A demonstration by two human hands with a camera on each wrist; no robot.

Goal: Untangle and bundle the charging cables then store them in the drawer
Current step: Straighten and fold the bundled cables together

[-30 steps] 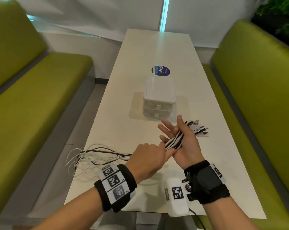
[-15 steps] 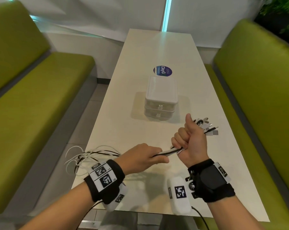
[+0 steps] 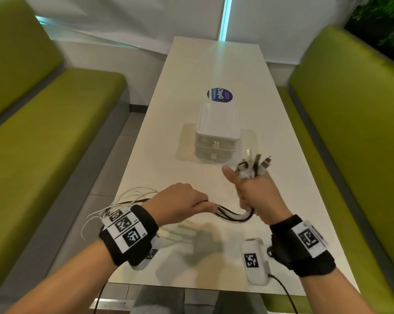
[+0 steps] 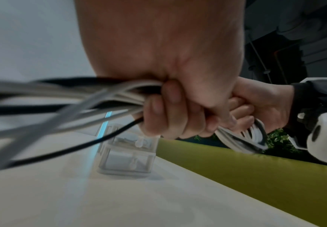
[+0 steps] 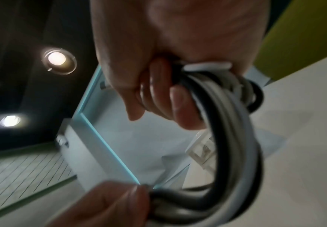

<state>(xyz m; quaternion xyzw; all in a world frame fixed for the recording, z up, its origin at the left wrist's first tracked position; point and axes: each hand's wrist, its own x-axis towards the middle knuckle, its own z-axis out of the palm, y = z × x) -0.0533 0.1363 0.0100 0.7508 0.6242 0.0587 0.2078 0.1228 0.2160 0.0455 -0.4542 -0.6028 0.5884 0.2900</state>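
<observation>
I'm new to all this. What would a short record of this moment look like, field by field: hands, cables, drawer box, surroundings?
left hand: grips the cables, knuckles up
right hand: fist round the cables, thumb up
cables: black and white, sagging in a loop between the hands; plug ends stick up from the right fist, loose ends trail off the table's left edge
drawer box: white, two drawers, both closed
table: cream, between green benches

A café or canteen booth: a long pale tabletop point(image 3: 216, 71) with green padded benches point(image 3: 55, 123) along both its sides, a round branded sticker point(image 3: 220, 94) near its middle, recessed ceiling lights point(image 5: 56, 58) overhead, leafy plants point(image 3: 381, 17) behind the right-hand bench.
</observation>
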